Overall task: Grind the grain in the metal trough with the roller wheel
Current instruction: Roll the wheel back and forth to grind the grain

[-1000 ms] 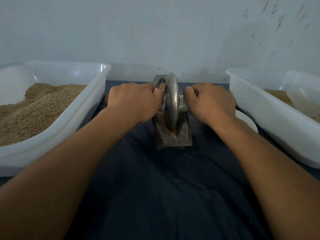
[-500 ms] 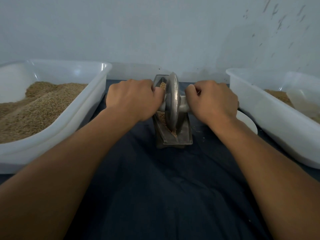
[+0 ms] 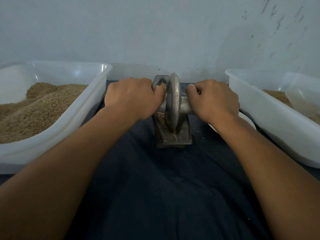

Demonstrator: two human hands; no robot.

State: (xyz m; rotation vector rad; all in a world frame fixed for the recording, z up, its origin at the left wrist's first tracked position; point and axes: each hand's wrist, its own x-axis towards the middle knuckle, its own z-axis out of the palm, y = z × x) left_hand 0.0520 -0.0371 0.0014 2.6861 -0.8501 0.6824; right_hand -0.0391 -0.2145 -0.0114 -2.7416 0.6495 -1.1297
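A narrow metal trough [image 3: 183, 137] stands on the dark cloth in the middle, its long axis running away from me. Brown grain [image 3: 161, 118] lies along its channel. The grey roller wheel [image 3: 173, 101] stands upright on edge in the trough, with an axle handle sticking out each side. My left hand [image 3: 131, 97] grips the left handle with curled fingers. My right hand [image 3: 213, 99] grips the right handle the same way. The handles are mostly hidden under my fists.
A large white tub [image 3: 72, 122] heaped with grain sits at the left. Another white tub [image 3: 270, 115] with grain and a clear scoop [image 3: 301, 94] sits at the right. A white dish [image 3: 247, 121] peeks out behind my right wrist. A wall stands close behind.
Both hands and the wheel have moved slightly away from me along the trough, toward its far end. The grips are unchanged.
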